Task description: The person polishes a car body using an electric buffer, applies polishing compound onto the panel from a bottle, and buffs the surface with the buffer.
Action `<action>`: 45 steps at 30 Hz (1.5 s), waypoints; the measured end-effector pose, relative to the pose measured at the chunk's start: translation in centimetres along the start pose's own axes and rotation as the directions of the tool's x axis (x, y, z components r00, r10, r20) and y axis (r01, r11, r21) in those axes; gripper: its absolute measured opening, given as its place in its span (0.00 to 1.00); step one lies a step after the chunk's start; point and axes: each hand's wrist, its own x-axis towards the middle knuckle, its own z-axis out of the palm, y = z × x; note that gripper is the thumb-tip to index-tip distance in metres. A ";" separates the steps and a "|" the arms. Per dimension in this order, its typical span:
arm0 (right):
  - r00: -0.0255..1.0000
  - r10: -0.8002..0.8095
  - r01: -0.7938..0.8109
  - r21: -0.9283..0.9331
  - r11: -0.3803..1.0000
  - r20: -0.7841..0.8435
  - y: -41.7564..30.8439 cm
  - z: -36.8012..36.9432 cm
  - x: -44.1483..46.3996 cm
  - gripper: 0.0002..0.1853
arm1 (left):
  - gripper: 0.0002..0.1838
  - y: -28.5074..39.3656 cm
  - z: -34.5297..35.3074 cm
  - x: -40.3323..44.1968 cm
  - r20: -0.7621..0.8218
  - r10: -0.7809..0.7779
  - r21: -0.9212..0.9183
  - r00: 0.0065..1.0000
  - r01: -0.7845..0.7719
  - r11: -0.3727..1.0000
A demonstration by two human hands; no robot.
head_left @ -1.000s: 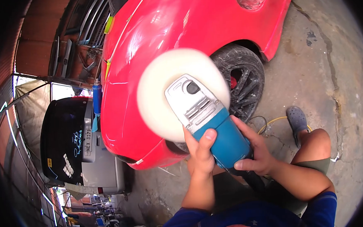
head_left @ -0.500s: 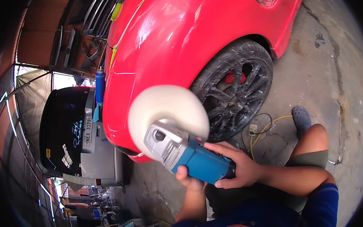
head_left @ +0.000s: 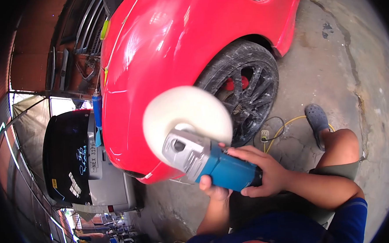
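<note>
My left grip (head_left: 216, 193) is closed around the underside of the blue polisher (head_left: 227, 169) at the centre of the frame, thumb up on its side; my right grip (head_left: 270, 174) wraps its rear end. The round white pad (head_left: 165, 116) looks blurred before the red car (head_left: 164, 44) and its dusty wheel (head_left: 261, 89); I cannot tell whether it touches the paint. A grey shoe (head_left: 316, 116) sits at right.
</note>
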 end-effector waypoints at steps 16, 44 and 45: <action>0.879 0.182 0.041 0.451 0.892 -0.440 0.9 -6.7 -1.1 0.60 | 0.39 -3.7 12.1 10.0 0.102 -0.251 0.255 0.963 0.219 0.942; 0.995 0.058 -0.066 0.092 0.994 0.084 1.6 1.1 -0.7 0.56 | 0.53 -0.5 -2.0 -1.8 -0.162 -0.007 0.141 0.987 0.030 0.990; 0.993 0.055 -0.063 0.071 0.996 0.106 1.7 1.7 -0.5 0.56 | 0.55 -0.4 -2.6 -2.3 -0.166 -0.014 0.123 0.986 0.034 0.992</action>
